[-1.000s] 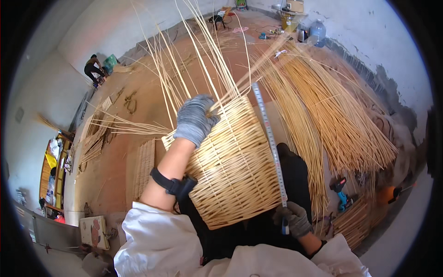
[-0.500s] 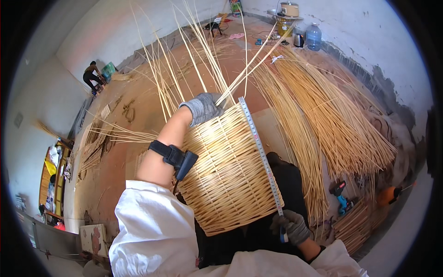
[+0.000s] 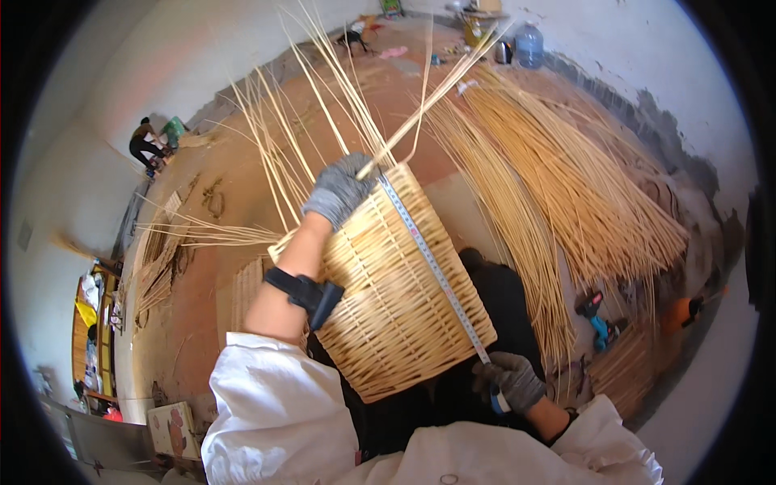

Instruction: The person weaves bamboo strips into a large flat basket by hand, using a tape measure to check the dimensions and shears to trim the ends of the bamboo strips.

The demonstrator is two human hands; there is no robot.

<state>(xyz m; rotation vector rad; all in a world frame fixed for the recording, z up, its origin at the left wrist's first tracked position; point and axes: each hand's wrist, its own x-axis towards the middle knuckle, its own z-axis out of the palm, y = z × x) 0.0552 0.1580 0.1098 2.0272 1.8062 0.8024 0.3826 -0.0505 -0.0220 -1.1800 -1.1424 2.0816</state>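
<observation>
A woven wicker basket (image 3: pixel 388 299) leans over my lap, with long pale canes (image 3: pixel 360 89) rising from its far edge. A white tape measure blade (image 3: pixel 428 260) lies across its woven side, from the far rim to the near edge. In a grey glove, my left hand (image 3: pixel 341 187) is closed around canes at the far rim, next to the blade's end. My right hand (image 3: pixel 517 381), also gloved, grips the tape measure at the near edge; a bit of its blue case shows below the fingers. The palm side of both hands is hidden.
Long bundles of canes (image 3: pixel 574 186) cover the floor at the right. A blue cordless drill (image 3: pixel 598 323) lies near them. More canes (image 3: pixel 210 234) spread at the left. Someone else (image 3: pixel 147 147) bends over at the far left. A water jug (image 3: pixel 529 44) stands by the back wall.
The tape blade has shifted left, from the basket's right edge onto its woven side. The basket has turned slightly, and my left hand has moved a little left.
</observation>
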